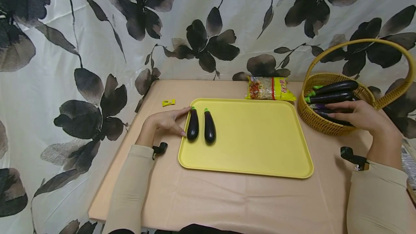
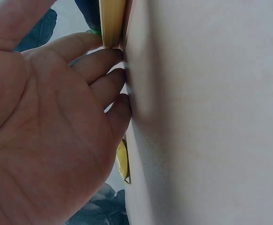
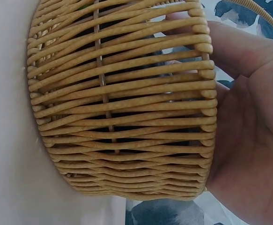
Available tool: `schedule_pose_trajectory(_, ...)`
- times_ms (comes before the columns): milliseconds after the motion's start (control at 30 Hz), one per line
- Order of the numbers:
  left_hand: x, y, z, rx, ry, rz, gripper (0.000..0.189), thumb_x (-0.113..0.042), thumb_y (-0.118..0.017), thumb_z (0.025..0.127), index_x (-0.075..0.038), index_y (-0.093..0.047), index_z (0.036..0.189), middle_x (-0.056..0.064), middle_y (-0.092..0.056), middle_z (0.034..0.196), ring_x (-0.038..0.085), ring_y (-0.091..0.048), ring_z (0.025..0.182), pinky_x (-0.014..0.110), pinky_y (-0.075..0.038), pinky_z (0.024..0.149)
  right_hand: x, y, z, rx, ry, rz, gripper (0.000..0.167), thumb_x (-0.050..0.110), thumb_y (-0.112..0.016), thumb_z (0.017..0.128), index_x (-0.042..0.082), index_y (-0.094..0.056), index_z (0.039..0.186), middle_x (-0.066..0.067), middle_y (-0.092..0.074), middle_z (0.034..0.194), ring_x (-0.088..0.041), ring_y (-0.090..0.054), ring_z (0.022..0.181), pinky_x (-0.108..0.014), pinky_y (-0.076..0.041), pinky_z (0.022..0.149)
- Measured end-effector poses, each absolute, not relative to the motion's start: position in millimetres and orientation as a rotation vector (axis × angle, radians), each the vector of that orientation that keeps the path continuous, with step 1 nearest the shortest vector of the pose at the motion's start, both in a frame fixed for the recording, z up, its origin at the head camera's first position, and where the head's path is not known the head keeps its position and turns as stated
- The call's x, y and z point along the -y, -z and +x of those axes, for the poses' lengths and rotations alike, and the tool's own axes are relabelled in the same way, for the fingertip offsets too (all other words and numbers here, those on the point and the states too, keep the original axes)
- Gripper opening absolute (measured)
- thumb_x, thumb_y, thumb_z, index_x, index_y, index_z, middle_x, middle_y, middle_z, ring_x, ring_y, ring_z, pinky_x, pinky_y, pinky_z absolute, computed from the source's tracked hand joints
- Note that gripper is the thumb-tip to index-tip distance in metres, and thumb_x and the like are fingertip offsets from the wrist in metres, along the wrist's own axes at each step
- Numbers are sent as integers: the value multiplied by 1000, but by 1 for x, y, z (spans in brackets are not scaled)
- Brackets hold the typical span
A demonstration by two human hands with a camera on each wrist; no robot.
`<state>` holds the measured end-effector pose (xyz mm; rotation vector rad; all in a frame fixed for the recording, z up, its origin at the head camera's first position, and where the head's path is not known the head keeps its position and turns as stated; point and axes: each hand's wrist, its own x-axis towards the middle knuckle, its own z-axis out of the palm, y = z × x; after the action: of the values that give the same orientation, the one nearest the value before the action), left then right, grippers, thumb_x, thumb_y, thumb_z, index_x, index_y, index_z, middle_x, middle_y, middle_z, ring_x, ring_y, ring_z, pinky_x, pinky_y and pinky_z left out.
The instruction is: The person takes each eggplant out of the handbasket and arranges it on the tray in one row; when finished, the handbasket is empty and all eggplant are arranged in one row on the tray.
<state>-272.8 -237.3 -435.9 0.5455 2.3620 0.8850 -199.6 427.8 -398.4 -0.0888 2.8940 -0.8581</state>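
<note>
Two dark eggplants lie side by side on a yellow tray [image 1: 250, 140]: a left eggplant [image 1: 193, 125] and a right eggplant [image 1: 209, 127]. My left hand [image 1: 167, 120] is at the tray's left rim, beside the left eggplant, with its fingers extended. In the left wrist view, its fingertips are right at the tray edge [image 2: 112, 23]. My right hand [image 1: 360, 115] reaches over the near rim of a wicker basket [image 1: 325, 124], with its fingers among several eggplants [image 1: 334, 88]. Cannot tell whether they grip one.
A yellow noodle packet [image 1: 271, 88] lies behind the tray's back rim. A small yellow wrapper [image 1: 168, 102] sits left of the tray, on the pinkish table cover [image 1: 234, 198]. The basket's tall handle [image 1: 360, 41] arches over it. A floral curtain [image 1: 182, 10] hangs behind the table.
</note>
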Motion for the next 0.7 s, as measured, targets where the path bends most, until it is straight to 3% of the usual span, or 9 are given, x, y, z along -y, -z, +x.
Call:
schedule_pose_trajectory(200,238,436,-272,-2363,-883,538,132,-37,-100,65,-32,-18,168,-1,-10,176,20,-2,163,49,-7,132,-429,399,-198,-2906,816,-123,55,38,-66,103,4,-60,145,-19,-66,122,-11,-49,83,-29,-44,59)
schedule_pose_trajectory(433,238,437,-273,-2361,-891,550,132,-34,-100,65,-31,-18,168,-1,-9,176,20,-1,163,48,-6,132,-428,398,-200,-2903,756,-127,55,38,-67,102,2,-61,144,-31,-61,133,-28,-49,98,-27,-42,63)
schedule_pose_trajectory(700,239,436,-273,-2386,-869,563,132,-35,-100,66,-30,-16,169,-1,-11,176,21,-3,163,50,-7,132,-428,399,-202,-2888,737,-133,48,27,-69,101,1,-63,140,-22,-65,117,-24,-49,92,-28,-42,62)
